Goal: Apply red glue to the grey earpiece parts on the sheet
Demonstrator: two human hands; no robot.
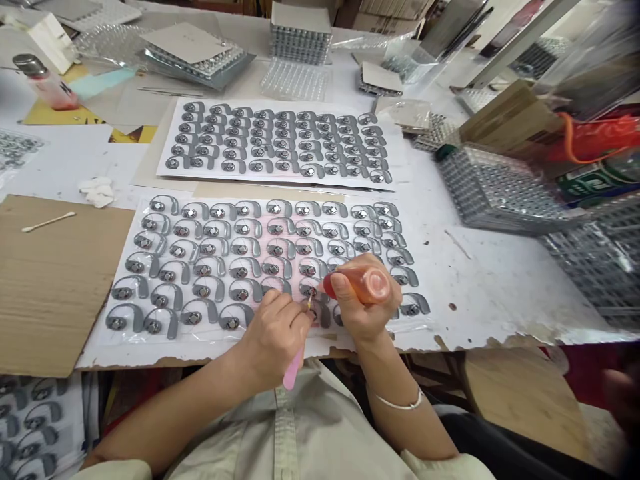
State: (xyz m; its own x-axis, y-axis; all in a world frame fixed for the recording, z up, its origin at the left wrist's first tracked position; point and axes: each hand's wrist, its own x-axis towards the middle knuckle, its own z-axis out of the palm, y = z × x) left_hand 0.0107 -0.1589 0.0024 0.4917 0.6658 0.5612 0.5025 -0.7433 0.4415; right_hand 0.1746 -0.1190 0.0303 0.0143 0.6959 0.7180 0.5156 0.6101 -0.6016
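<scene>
My left hand (277, 333) is closed in a pinch on a thin pink-handled tool (294, 369), its tip touching a grey ear-hook part (314, 308) in the near row of a white sheet (425, 330) covered with several such parts. My right hand (364, 303) is wrapped round a small orange bottle (367, 285), tilted with its red nozzle toward the tool's tip. The two hands sit close together at the sheet's near edge. A second sheet (280, 143) of the same parts lies farther back.
A cardboard piece (50, 287) with a cotton swab (47, 222) lies at left. Stacked clear blister trays (493, 190) stand at right, more trays (300, 37) at the back. A pink bottle (47, 83) lies far left. The table's chipped front edge (500, 340) is near.
</scene>
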